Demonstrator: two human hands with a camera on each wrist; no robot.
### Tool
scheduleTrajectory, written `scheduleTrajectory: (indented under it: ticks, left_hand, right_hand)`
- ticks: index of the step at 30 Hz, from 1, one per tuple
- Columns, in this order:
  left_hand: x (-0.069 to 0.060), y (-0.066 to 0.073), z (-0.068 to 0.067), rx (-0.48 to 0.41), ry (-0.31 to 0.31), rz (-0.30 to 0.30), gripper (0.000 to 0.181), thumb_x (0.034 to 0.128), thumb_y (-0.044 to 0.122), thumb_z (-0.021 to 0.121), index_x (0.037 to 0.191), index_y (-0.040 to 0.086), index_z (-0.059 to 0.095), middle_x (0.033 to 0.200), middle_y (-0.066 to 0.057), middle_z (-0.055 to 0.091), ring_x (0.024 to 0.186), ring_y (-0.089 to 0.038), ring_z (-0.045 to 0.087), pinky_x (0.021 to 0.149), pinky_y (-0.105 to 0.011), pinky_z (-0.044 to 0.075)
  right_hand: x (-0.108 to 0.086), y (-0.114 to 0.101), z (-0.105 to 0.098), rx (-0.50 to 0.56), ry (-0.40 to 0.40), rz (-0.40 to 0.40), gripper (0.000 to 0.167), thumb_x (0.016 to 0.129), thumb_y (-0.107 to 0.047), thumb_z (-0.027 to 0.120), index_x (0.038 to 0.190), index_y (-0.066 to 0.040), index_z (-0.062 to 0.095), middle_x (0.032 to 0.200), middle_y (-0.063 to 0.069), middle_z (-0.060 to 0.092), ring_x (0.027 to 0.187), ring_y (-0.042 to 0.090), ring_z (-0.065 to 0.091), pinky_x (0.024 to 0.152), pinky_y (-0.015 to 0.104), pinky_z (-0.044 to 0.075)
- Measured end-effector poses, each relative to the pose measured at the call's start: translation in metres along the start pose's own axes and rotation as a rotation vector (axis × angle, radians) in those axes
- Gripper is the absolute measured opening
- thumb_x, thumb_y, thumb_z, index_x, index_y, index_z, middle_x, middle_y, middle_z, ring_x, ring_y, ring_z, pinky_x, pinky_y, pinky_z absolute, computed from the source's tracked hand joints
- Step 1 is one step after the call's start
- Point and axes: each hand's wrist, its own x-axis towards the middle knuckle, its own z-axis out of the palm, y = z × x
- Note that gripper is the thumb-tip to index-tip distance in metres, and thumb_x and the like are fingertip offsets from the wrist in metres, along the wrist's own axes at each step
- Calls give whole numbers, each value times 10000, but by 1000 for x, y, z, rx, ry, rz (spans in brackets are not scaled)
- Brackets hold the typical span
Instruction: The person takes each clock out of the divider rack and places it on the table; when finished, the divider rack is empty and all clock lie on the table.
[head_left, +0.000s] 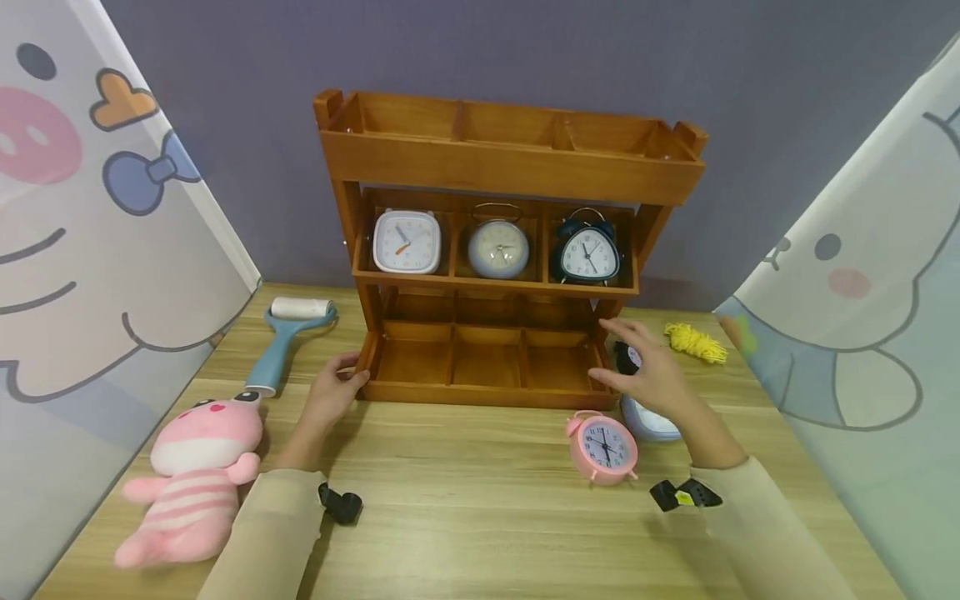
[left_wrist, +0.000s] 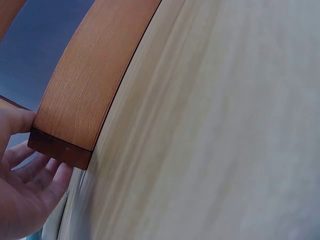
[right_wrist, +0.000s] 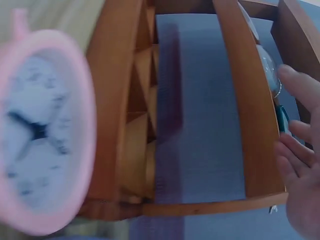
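A brown wooden tiered shelf (head_left: 480, 392) stands on the table. My left hand (head_left: 333, 390) holds the left end of its bottom tier; in the left wrist view the fingers (left_wrist: 47, 175) bend around the end of the wooden front board (left_wrist: 95, 75), thumb at the opposite edge. By the right end of that tier is my right hand (head_left: 648, 371), thumb and fingers spread with nothing between them. A white square clock (head_left: 407, 242), a round pale clock (head_left: 498, 248) and a dark triangular clock (head_left: 590, 254) sit in the middle tier's compartments. A pink alarm clock (head_left: 602, 447) stands in front of the shelf's right end.
Partly behind my right hand are a dark clock (head_left: 627, 358) and a white-blue clock (head_left: 649, 420). Yellow string (head_left: 695, 342) lies at the back right. To the left are a lint roller (head_left: 283, 343) and a pink striped plush toy (head_left: 197, 492). Cartoon-printed curtains (head_left: 847, 333) flank the table.
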Motion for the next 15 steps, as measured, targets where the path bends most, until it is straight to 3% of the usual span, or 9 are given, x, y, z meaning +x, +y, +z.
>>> scheduleTrajectory:
  ticks: [5, 10, 15]
  left_hand:
    - [1, 1, -1, 4, 3, 10, 479, 1003, 140, 539, 1431, -24, 400, 1351, -268, 468, 1236, -378, 449, 906, -433, 451]
    - [0, 1, -1, 3, 1, 14, 481, 1002, 134, 537, 1432, -30, 394, 1361, -269, 458, 1246, -383, 441, 918, -444, 445]
    - [0, -1, 0, -5, -5, 11, 485, 1005, 133, 533, 1436, -31, 386, 1370, -268, 451, 1256, -382, 436, 932, -449, 442]
  right_hand:
    - [31, -4, -3, -4, 198, 1, 684, 748, -62, 842, 1354, 18, 535, 1313, 234, 483, 1166, 422, 473, 938, 600, 373]
    - [56, -6, -4, -4, 249, 54, 679, 783, -113, 828, 1374, 12, 518, 1362, 227, 440, 1186, 416, 454, 952, 564, 383]
    - [75, -2, 0, 9, 338, 35, 681, 766, -131, 849, 1345, 33, 531, 1368, 221, 421, 1269, 385, 384, 1032, 522, 333]
